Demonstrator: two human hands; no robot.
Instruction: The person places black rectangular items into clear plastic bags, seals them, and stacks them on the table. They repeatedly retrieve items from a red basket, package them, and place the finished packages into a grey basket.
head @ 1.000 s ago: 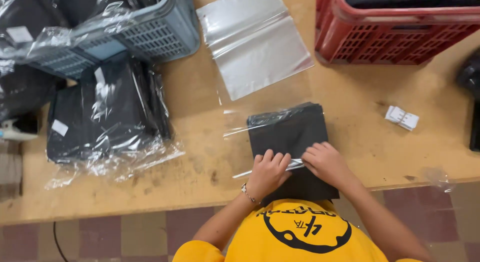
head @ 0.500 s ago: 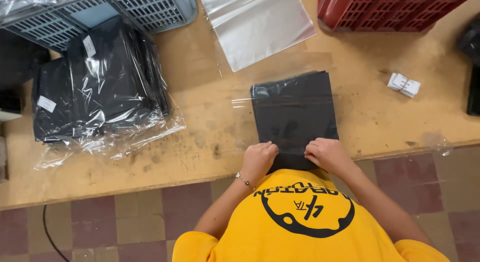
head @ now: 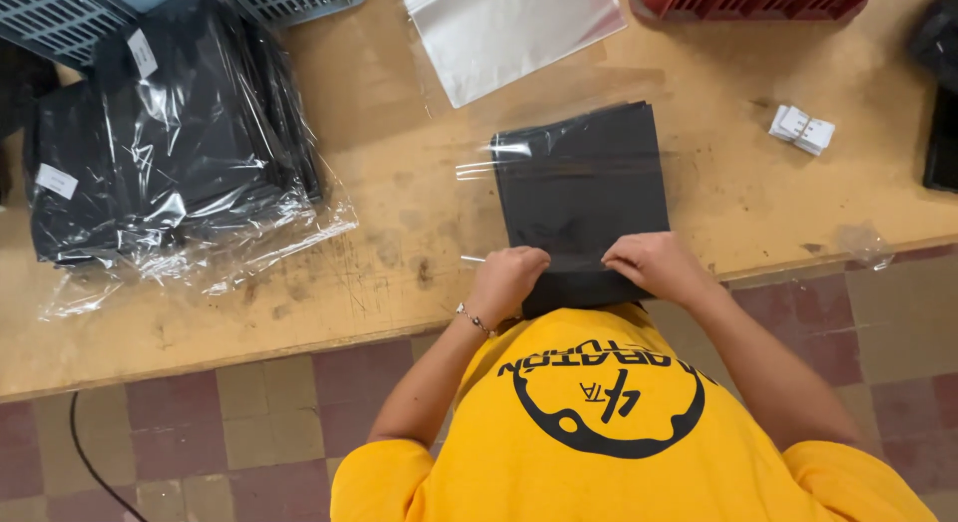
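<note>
Nearby, bagged stack (head: 170, 153) flanks folded garment (head: 584, 183).

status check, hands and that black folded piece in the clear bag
Left hand and right hand both pressing the near edge of the black folded garment in its clear bag. Garment flat on the wooden table. Nothing in the way.

There is one camera, high above the wooden table (head: 379, 233), looking straight down. It is far enough to see the table's near edge, the tiled floor (head: 200, 432) below it, and the person's yellow shirt (head: 619, 432) from above.
</note>
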